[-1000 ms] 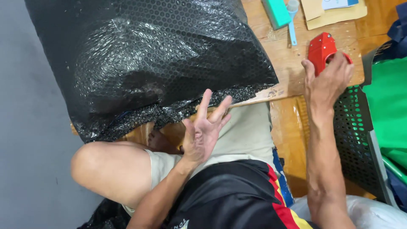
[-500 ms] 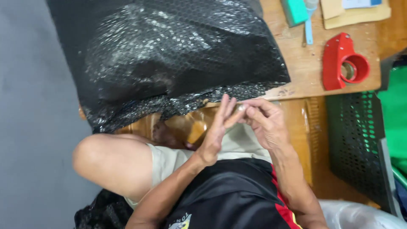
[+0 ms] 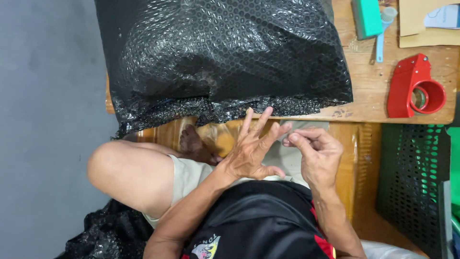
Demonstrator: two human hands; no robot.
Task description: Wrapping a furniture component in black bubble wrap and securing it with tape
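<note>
My left hand (image 3: 251, 151) is held up in front of my lap with its fingers spread apart. My right hand (image 3: 318, 156) pinches at the tips of the left hand's fingers, thumb and forefinger closed on what looks like a pale strip of tape (image 3: 306, 126). Both hands hover just below the edge of a wooden table (image 3: 369, 96). A large bundle in black bubble wrap (image 3: 225, 57) lies on that table and hangs over its near edge, just above my left fingertips. A red tape dispenser (image 3: 414, 88) stands on the table to the right.
A green box (image 3: 366, 17), a blue-handled tool (image 3: 381, 33) and brown envelopes (image 3: 426, 24) lie at the table's far right. A dark mesh basket (image 3: 412, 182) stands right of my lap. My bent knee (image 3: 129, 172) and foot (image 3: 194, 144) are at the left, over grey floor.
My right hand left the red tape dispenser and came back to my lap, meeting the left hand's fingertips. The left hand stayed spread in place.
</note>
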